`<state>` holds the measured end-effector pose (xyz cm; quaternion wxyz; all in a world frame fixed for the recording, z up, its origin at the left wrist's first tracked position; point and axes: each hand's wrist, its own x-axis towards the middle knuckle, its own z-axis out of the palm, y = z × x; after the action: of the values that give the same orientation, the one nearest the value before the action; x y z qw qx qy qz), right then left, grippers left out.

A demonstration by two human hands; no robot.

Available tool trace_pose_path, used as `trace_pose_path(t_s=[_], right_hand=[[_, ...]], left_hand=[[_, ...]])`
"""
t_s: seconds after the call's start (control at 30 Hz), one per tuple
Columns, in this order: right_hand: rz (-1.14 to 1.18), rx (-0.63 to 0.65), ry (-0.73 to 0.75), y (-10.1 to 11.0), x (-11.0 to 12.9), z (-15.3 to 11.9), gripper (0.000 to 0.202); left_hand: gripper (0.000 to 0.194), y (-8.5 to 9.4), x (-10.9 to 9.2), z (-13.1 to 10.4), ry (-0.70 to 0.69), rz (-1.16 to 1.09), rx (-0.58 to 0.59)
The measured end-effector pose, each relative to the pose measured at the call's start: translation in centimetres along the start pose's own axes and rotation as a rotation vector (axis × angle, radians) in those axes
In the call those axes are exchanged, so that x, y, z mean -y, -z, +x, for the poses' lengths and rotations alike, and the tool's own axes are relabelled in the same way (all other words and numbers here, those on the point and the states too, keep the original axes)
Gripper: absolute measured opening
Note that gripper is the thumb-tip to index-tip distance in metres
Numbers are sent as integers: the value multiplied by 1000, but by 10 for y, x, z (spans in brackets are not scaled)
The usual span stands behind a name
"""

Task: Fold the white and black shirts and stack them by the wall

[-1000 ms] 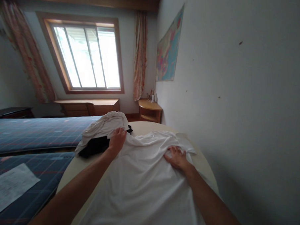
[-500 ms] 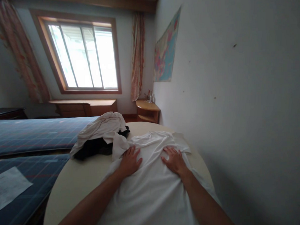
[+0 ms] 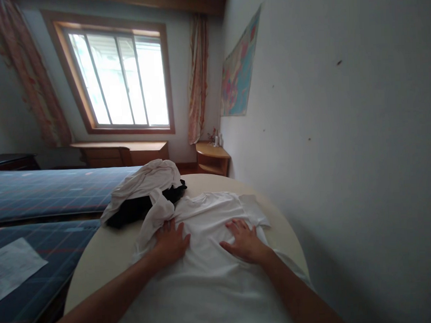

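**Both Hands Flat on White T-Shirt, Fingers Apart**

Left hand: My left hand (image 3: 171, 244) rests palm down on the white T-shirt (image 3: 210, 281), near the sleeve on that side. The fingers are spread, the thumb stands away from them, and nothing is clamped between them.

Right hand: My right hand (image 3: 244, 241) also rests palm down on the white T-shirt, below the other sleeve. Its fingers are apart, with the thumb pointing toward my left hand. How hard either hand presses, I cannot tell.

White T-shirt: The garment lies spread on the round table (image 3: 94, 262), collar at the far end and body running toward me. Shallow creases cross the fabric between and below my hands. The right sleeve (image 3: 255, 209) lies out to the side, near the table edge. The left sleeve (image 3: 160, 211) is bunched, its end reaching the black cloth (image 3: 128, 213).

Adjacent items: The black cloth lies at the left far side of the table, with a crumpled off-white cloth (image 3: 152, 176) on top of it.

Surroundings: Left of the table are two plaid mattresses, one far (image 3: 59, 189) and one near (image 3: 72, 241). A sheet of paper (image 3: 15, 265) lies on the near one; its print is too blurred to read. A window (image 3: 122, 80) is set in the far wall, with a desk (image 3: 139, 146) below it. A map (image 3: 240, 70) is mounted on the right wall, above a corner shelf (image 3: 212, 151).
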<state>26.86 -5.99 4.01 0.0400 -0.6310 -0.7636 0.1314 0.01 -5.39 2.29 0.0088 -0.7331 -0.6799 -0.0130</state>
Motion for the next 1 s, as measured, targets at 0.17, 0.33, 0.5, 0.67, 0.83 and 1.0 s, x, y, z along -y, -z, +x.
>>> trace_pose_path(t_s=[0.17, 0.33, 0.5, 0.67, 0.83, 1.0], right_hand=[[77, 62, 7, 8, -19, 28, 83], [151, -85, -8, 6, -49, 60, 51], [94, -280, 56, -2, -62, 63, 45], [-72, -228, -77, -7, -52, 47, 63], [-238, -119, -138, 11, -27, 17, 59], [-315, -93, -246, 32, -5, 13, 52]], left_hand=[[62, 7, -27, 39, 150, -48, 1], [48, -10, -51, 58, 83, -122, -257], [53, -17, -51, 55, -266, -216, -359], [58, -18, -51, 38, -413, -252, -188], [54, -15, -55, 17, -526, -243, -93], [56, -6, -54, -2, -623, -252, -48]])
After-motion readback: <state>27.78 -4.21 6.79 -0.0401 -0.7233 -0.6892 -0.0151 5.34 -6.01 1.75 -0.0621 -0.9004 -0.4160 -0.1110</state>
